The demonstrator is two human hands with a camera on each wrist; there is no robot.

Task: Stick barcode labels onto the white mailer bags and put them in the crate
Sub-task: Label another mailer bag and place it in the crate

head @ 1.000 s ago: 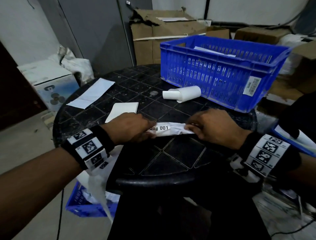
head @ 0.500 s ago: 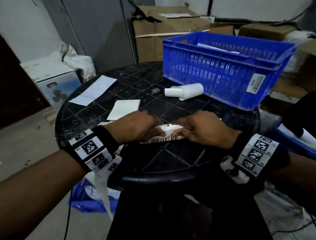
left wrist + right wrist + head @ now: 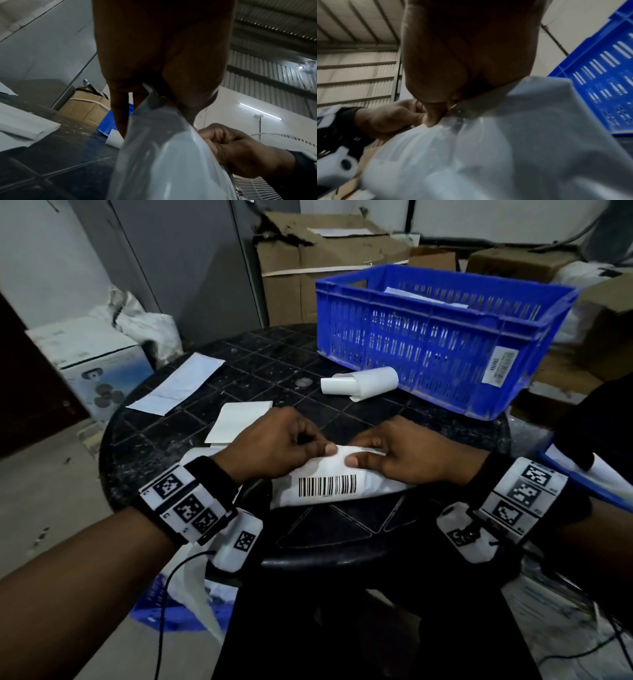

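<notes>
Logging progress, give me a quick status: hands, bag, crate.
Left hand and right hand both pinch the mailer bag at its top edge. Barcode label on. Blue crate beyond, path clear.

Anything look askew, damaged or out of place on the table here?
Nothing serious. The label roll lies on its side by the blue crate, its end curling loose. The barcode label sits fairly straight on the mailer bag.

A white mailer bag (image 3: 342, 481), barcode label (image 3: 327, 486) facing up, lies crumpled at the near edge of the bench; a blue slotted crate (image 3: 442, 344) stands far right, white sheets inside.
</notes>
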